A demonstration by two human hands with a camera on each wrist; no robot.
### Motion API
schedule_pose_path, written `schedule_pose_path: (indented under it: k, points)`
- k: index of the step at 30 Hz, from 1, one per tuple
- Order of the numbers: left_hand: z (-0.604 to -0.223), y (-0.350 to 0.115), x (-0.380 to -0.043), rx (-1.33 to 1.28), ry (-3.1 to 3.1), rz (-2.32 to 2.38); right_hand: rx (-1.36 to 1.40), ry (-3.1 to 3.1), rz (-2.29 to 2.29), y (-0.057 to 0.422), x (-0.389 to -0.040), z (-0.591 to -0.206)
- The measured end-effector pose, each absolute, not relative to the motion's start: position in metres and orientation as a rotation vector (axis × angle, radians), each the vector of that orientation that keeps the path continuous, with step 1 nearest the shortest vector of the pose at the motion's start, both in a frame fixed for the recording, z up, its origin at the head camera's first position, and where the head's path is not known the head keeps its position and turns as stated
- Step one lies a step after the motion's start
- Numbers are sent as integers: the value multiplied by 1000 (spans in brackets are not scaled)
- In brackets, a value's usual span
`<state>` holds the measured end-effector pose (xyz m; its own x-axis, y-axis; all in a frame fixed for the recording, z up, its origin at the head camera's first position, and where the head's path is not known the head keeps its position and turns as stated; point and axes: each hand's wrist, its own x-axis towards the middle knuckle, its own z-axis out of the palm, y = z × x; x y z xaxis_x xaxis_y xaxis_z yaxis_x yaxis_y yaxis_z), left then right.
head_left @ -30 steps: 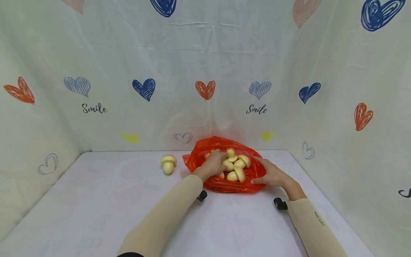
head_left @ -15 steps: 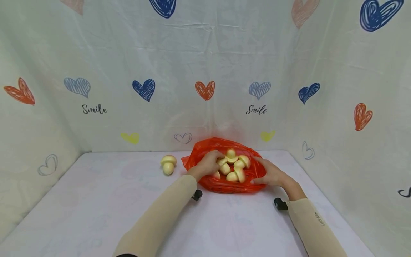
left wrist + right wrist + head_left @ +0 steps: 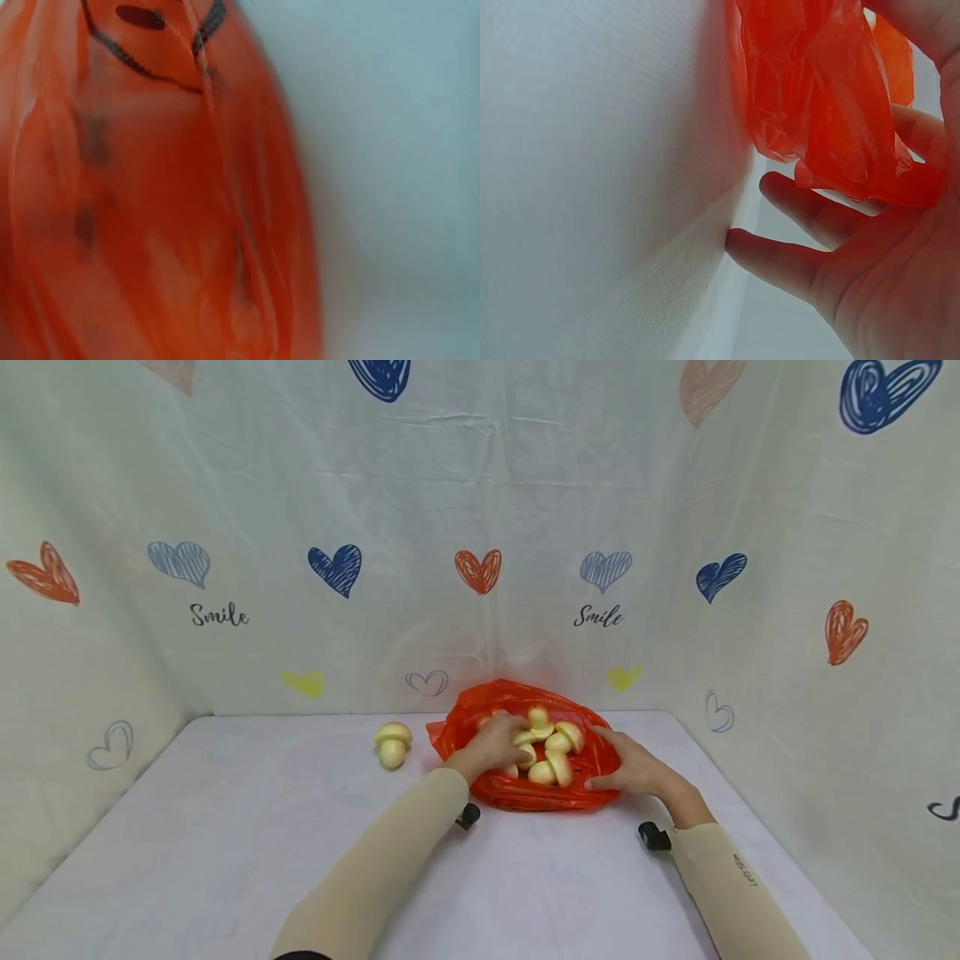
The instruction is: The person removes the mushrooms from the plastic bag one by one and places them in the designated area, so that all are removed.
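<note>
Bag (image 3: 540, 798), red, mouth wide, centre-right of frame at the table's (image 3: 262, 835) far edge. Mushrooms (image 3: 558, 768) heaped inside; lone mushroom (image 3: 392, 745) on the table, just left of the bag, cap toward top of frame. Left hand (image 3: 493, 745) inside the mouth, fingers over mushrooms on the heap's left side; cannot tell whether they grip one. Left wrist view: red film only, dark print at upper left. Right hand (image 3: 637, 767) at the bag's right side, thumb and fingers spread wide, touching the film.
</note>
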<state>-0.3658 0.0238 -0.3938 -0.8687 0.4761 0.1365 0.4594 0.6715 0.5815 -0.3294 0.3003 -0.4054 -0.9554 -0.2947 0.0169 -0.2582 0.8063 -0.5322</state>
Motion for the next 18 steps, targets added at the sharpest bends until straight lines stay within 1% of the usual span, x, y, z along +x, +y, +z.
schedule_pose_path:
  k: [10,18]
  points:
    - [-392,38,-361,788,2861,861,-436,2922,-850,301,-330,-406]
    - [-389,40,-359,784,2857,834,-454,2925,-842,300,-329,-405]
